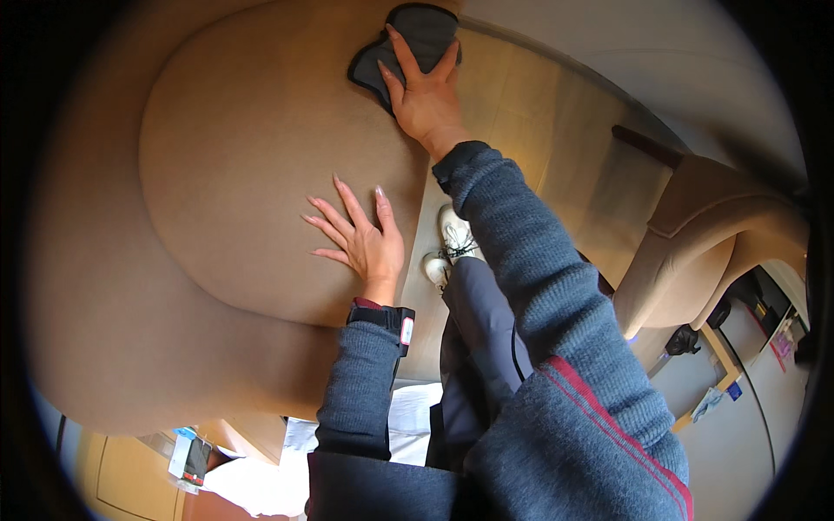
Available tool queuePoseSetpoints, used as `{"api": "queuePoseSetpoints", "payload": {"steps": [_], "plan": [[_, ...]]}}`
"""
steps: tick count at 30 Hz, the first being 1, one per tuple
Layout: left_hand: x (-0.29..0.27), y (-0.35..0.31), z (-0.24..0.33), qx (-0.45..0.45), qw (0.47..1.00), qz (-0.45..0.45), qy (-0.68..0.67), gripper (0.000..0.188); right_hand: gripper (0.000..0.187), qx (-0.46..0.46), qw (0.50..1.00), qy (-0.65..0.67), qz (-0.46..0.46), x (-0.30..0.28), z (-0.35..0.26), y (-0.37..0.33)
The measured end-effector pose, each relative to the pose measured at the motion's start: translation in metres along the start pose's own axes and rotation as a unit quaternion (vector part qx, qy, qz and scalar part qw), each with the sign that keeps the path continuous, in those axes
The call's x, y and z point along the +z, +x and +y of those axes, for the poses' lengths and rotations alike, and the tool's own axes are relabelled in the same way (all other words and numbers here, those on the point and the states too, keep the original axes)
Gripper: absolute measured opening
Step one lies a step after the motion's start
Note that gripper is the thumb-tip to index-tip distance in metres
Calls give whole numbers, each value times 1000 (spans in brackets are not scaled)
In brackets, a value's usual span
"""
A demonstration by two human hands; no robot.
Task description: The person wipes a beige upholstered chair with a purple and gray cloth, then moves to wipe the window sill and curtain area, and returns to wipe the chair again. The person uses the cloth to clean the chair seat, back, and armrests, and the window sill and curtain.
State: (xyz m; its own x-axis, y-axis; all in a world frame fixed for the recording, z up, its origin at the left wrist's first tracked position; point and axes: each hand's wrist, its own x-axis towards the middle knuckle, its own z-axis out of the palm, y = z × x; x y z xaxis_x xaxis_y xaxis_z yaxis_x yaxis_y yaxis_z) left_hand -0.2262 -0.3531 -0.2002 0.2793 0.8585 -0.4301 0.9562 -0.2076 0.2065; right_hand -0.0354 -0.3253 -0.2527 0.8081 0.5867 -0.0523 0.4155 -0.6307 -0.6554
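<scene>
A broad brown upholstered seat (261,165) with a curved seam fills the left and middle of the view. My left hand (360,239) lies on it near the right edge, fingers spread and nothing in them. Farther off, at the seat's far right corner, my right hand (424,95) presses on a dark grey cloth (426,35) with black edging. Its fingers are spread over the top of the cloth, which looks folded or bent. What lies under the palm is hidden.
Wooden flooring (556,113) runs along the seat's right side. My white laced shoes (456,233) stand close to the seat. A brown upholstered chair (695,252) is at the right. A wooden cabinet (135,478) and white sheet-like material (261,482) show at the lower left.
</scene>
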Motion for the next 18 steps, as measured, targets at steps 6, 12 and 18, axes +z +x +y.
{"api": "queuePoseSetpoints", "payload": {"steps": [6,12,18], "plan": [[-24,1,-2,12,994,-90,-59,77,58,-45,992,56,103,5,-3,-12],[-58,6,-16,80,985,-151,-30,77,61,-24,998,51,-15,0,-23,-156],[-124,-48,-52,36,984,-165,-53,66,62,-58,943,-28,-326,-9,-16,-308]]}}
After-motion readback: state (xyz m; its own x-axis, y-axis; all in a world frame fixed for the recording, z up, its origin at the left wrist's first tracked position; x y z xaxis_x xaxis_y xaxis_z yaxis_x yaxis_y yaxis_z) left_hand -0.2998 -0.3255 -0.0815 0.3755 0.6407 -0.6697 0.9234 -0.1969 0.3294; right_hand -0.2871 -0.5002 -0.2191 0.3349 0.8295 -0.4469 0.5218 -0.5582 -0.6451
